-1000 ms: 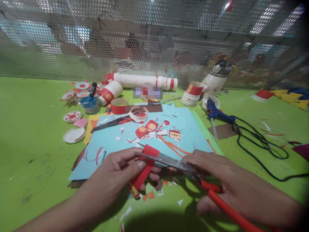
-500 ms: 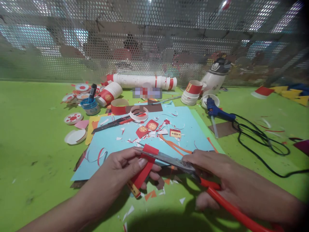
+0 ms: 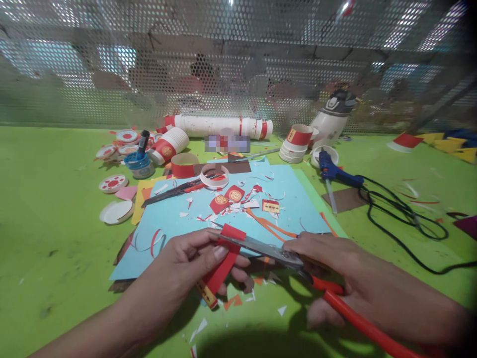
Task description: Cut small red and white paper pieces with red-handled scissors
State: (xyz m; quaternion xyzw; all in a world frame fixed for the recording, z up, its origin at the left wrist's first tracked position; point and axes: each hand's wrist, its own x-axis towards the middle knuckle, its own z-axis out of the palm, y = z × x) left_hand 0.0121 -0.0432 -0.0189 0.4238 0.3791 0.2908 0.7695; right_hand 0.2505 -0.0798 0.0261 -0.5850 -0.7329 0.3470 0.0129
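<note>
One flat red paper strip (image 3: 225, 266), pinched by left hand (image 3: 186, 263) | between blades of red-handled metal scissors (image 3: 263, 247) | right hand (image 3: 343, 268) grips these — twisting could skew any cut, slipping nick left thumb (image 3: 219, 253)

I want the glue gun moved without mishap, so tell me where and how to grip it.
Grip the handle of the glue gun, coming from above and the right. The handle slants rightward from the head to the cord, with nothing covering it. The head overlaps the cup in view, and the glue stick juts toward the near side, so both are probably worse holds.
</note>
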